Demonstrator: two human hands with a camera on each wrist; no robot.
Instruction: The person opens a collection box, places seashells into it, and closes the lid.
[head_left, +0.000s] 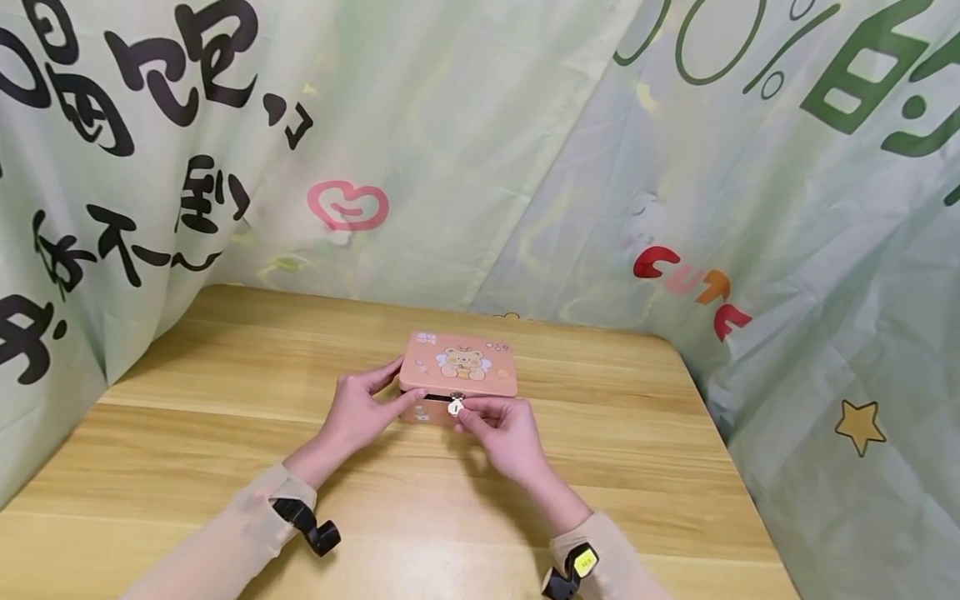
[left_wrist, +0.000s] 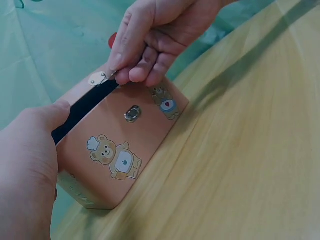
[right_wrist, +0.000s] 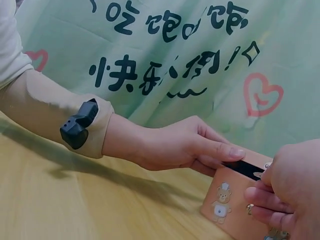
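A pink tin box (head_left: pixel 431 383) with bear pictures stands on the table, its lid (head_left: pixel 459 364) lifted slightly. Along the front, a dark gap (left_wrist: pixel 82 109) shows below the lid. My left hand (head_left: pixel 360 412) grips the box's left end, with the thumb at the gap by the front corner. The right hand (head_left: pixel 510 437) pinches the metal latch (left_wrist: pixel 97 78) at the middle of the lid's front edge between thumb and index finger. Below the latch, a metal catch (left_wrist: pixel 132 114) sits on the front wall. The inside of the box is too dark to see.
The wooden table (head_left: pixel 180 392) extends around the box on all sides. Printed cloth (head_left: pixel 420 142) hangs behind it and along both sides. Black wrist cameras are strapped over both sleeves (head_left: pixel 247 521).
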